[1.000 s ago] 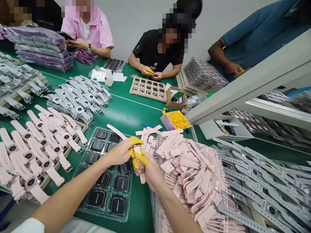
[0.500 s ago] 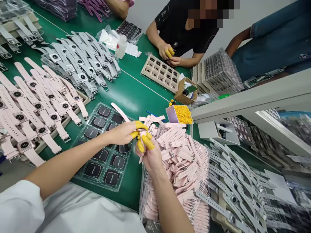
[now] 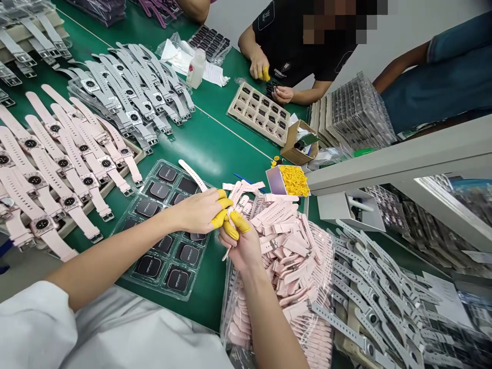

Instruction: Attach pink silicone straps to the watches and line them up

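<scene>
My left hand (image 3: 202,211), with yellow finger cots on its fingertips, pinches at a pink watch strap (image 3: 227,252). From below, my right hand (image 3: 244,241) grips the same strap between yellow-capped thumb and finger; the strap's end hangs under the fingers. Most of what lies between the fingertips is hidden. Another pink strap length (image 3: 192,174) sticks out beyond my left hand; whether it joins the held piece I cannot tell. Under my left forearm is a clear blister tray (image 3: 183,293) of dark square watch faces. A heap of loose pink straps (image 3: 286,246) lies beside my right hand.
Pink-strapped watches (image 3: 63,163) lie in rows at left, grey ones (image 3: 130,92) behind them. A box of yellow finger cots (image 3: 292,180) stands past the heap. More grey watches (image 3: 369,292) lie at right. Across the green table (image 3: 215,138), a co-worker's hands (image 3: 265,77) handle dark parts.
My left fingers have closed in over the held strap, and my right hand has turned slightly. The view has shifted a little. The co-worker's hands have moved apart.
</scene>
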Motion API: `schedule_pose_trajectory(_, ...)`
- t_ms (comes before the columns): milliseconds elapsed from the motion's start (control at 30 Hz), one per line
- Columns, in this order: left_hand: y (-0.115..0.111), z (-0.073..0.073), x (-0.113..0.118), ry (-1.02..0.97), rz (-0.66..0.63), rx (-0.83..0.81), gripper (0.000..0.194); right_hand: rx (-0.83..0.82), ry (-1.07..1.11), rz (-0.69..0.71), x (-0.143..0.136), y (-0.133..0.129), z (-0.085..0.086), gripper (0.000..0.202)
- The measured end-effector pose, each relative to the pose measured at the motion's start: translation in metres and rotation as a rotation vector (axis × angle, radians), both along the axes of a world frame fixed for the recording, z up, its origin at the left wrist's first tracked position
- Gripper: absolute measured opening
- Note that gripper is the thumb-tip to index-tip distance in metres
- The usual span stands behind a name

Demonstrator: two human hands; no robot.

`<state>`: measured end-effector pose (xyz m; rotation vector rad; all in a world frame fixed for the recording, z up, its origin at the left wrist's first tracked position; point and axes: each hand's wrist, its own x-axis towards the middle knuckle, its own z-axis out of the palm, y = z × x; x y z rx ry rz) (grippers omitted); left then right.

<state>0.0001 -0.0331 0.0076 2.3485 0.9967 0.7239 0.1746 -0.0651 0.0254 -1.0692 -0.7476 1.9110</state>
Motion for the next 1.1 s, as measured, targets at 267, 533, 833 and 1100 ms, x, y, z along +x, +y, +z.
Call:
schedule_pose_trajectory(267, 0.001, -0.001, -0.003, -0.068, -0.045, -0.084, 0.034, 0.054, -0.074, -0.007, 0.0, -0.004, -0.002, 0.039)
schedule_pose_trajectory(533, 0.007, -0.002, -0.006, -0.461, 0.004, -0.293, 0.022, 0.1, -0.166, -0.082, -0.001, -0.002, 0.0, 0.044)
schedule_pose_trajectory(833, 0.014, 0.003, 0.003, -1.19, 0.335, -0.686, 0.051, 0.022, -0.209, 0.258, 0.001, -0.006, 0.002, 0.057)
schedule_pose_trajectory(1100, 0.033, -0.012, -0.015, -1.099, 0.566, -0.706, 0.033, 0.124, -0.26, -0.02, 0.005, 0.002, 0.001, 0.044)
